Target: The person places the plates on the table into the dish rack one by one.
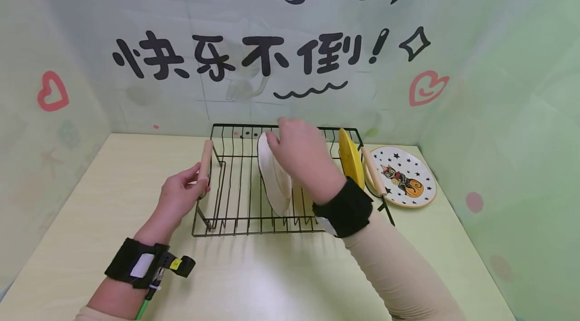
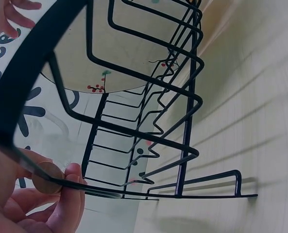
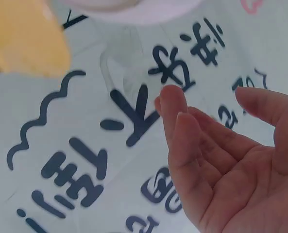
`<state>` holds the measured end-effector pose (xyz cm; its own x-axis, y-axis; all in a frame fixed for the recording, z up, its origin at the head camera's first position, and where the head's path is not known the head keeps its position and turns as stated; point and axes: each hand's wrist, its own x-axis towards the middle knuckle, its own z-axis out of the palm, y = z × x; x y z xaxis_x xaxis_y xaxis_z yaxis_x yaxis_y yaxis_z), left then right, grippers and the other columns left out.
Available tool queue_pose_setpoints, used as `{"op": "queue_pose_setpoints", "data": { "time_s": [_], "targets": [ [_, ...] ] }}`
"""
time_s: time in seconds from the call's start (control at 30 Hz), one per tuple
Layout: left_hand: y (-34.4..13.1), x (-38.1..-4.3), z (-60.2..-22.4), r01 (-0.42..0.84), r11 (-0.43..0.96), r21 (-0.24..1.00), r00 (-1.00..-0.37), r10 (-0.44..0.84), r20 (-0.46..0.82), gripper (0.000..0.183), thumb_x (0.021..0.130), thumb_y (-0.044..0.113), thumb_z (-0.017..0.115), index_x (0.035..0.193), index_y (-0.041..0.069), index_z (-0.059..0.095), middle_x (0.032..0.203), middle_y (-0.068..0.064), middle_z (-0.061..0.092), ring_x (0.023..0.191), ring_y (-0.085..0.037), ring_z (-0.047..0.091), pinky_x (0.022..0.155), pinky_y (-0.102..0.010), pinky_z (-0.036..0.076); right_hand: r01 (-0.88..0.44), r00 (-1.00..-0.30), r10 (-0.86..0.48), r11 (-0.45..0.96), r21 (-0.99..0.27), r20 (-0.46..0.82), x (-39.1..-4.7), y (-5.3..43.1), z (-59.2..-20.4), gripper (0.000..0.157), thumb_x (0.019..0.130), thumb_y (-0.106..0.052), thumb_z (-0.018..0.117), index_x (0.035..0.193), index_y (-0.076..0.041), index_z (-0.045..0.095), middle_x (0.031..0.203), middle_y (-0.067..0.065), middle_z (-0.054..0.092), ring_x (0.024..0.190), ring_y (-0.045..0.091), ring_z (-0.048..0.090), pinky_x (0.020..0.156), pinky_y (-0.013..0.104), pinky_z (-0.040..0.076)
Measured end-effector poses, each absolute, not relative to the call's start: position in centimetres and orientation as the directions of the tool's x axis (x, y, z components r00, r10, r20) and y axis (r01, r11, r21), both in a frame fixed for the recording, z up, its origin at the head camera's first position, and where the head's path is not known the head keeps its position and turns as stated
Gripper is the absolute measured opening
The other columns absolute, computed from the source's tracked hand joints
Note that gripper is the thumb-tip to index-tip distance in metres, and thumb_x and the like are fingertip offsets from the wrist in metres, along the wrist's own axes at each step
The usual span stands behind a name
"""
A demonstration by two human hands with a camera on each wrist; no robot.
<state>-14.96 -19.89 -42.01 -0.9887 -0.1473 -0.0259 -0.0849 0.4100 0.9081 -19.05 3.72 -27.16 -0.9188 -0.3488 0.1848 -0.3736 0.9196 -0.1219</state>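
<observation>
A black wire dish rack [image 1: 246,218] with wooden handles stands on the table. My left hand [image 1: 180,190] grips its left handle [image 1: 206,155], thumb and fingers around the wood. Near the middle of the rack a white plate [image 1: 273,180] stands on edge; the left wrist view shows red and green decoration on the plate [image 2: 129,53]. Over it in the head view is my right hand [image 1: 301,155]. In the right wrist view, the right hand [image 3: 231,160] has its thumb spread from the fingers and nothing between them, apart from the plate's rim [image 3: 134,14].
A yellow plate [image 1: 351,157] stands on edge at the rack's right end. Beyond the right handle [image 1: 373,172] lies a round plate with stars and a cartoon animal [image 1: 403,177]. A printed wall sheet [image 1: 254,104] rises right behind the rack.
</observation>
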Motion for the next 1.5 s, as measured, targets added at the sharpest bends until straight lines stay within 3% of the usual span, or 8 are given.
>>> {"op": "queue_pose_setpoints", "data": {
  "time_s": [0.17,0.47,0.73,0.87,1.07,1.2,1.37,1.5],
  "targets": [
    [-20.0,-15.1,-41.7,-0.096,0.411,0.906,-0.988,-0.15,-0.037,0.056,0.095,0.022,0.053,0.145,0.006,0.033,0.119,-0.019,0.054,0.089,-0.02,0.062,0.073,-0.029,0.044,-0.388,-0.896,-0.333,0.909,-0.154,0.293,-18.5,7.0,-26.2,0.038,0.095,-0.033,0.046,0.123,-0.013,0.061,0.114,0.001,0.063,0.098,0.02,0.058,0.071,0.033,0.05],
    [-20.0,-15.4,-41.5,-0.122,0.361,0.924,-0.988,-0.136,-0.078,0.058,0.095,0.019,0.052,0.146,0.007,0.029,0.122,-0.02,0.054,0.09,-0.016,0.063,0.087,-0.038,0.045,-0.338,-0.914,-0.227,0.884,-0.324,0.335,-18.0,14.1,-26.7,0.036,0.094,-0.028,0.049,0.123,-0.012,0.061,0.121,0.003,0.058,0.114,0.023,0.048,0.091,0.041,0.041],
    [-19.9,-15.6,-41.8,-0.113,0.349,0.93,-0.989,-0.133,-0.07,0.057,0.094,0.02,0.053,0.146,0.007,0.031,0.12,-0.018,0.056,0.09,-0.018,0.063,0.086,-0.038,0.043,-0.269,-0.943,-0.161,0.885,-0.38,0.293,-17.5,21.1,-29.7,0.036,0.093,-0.021,0.05,0.124,-0.004,0.058,0.124,0.015,0.054,0.11,0.033,0.047,0.092,0.051,0.037],
    [-20.0,-15.5,-41.8,-0.109,0.355,0.929,-0.988,-0.139,-0.063,0.057,0.095,0.021,0.054,0.145,0.007,0.032,0.118,-0.018,0.055,0.09,-0.018,0.063,0.086,-0.04,0.041,-0.233,-0.963,-0.153,0.886,-0.402,0.222,-17.8,23.3,-32.5,0.047,0.092,-0.017,0.051,0.133,0.004,0.046,0.132,0.024,0.043,0.1,0.036,0.05,0.086,0.052,0.041],
    [-20.0,-15.5,-41.9,-0.121,0.351,0.929,-0.986,-0.147,-0.073,0.057,0.094,0.02,0.054,0.146,0.007,0.031,0.12,-0.018,0.055,0.088,-0.015,0.063,0.086,-0.039,0.044,-0.145,-0.989,-0.138,0.859,-0.491,0.05,-18.6,25.1,-36.3,0.058,0.094,-0.018,0.051,0.141,0.01,0.029,0.138,0.032,0.029,0.121,0.044,0.034,0.096,0.056,0.033],
    [-20.0,-15.5,-41.9,-0.123,0.367,0.922,-0.986,-0.152,-0.071,0.057,0.094,0.02,0.053,0.146,0.008,0.031,0.122,-0.018,0.054,0.089,-0.017,0.062,0.084,-0.037,0.044,-0.062,-0.995,-0.098,0.78,-0.623,-0.023,-18.9,25.6,-38.2,0.058,0.096,-0.019,0.05,0.143,0.007,0.029,0.139,0.028,0.033,0.118,0.04,0.042,0.091,0.053,0.04],
    [-20.0,-15.4,-41.9,-0.104,0.392,0.914,-0.987,-0.155,-0.046,0.056,0.095,0.022,0.053,0.145,0.007,0.033,0.122,-0.019,0.053,0.092,-0.021,0.062,0.078,-0.035,0.041,0.05,-0.997,-0.006,0.643,-0.764,-0.071,-19.4,26.0,-39.8,0.053,0.096,-0.019,0.05,0.142,0.003,0.035,0.136,0.024,0.041,0.117,0.035,0.045,0.093,0.05,0.039],
    [-19.9,-15.3,-41.9,-0.104,0.381,0.919,-0.987,-0.153,-0.048,0.057,0.095,0.022,0.053,0.145,0.007,0.032,0.122,-0.019,0.053,0.091,-0.02,0.062,0.08,-0.035,0.041,0.127,-0.992,0.058,0.534,-0.836,-0.114,-19.7,26.2,-40.5,0.05,0.096,-0.018,0.051,0.14,0.001,0.04,0.13,0.023,0.048,0.115,0.031,0.044,0.096,0.046,0.037]
  ]
}}
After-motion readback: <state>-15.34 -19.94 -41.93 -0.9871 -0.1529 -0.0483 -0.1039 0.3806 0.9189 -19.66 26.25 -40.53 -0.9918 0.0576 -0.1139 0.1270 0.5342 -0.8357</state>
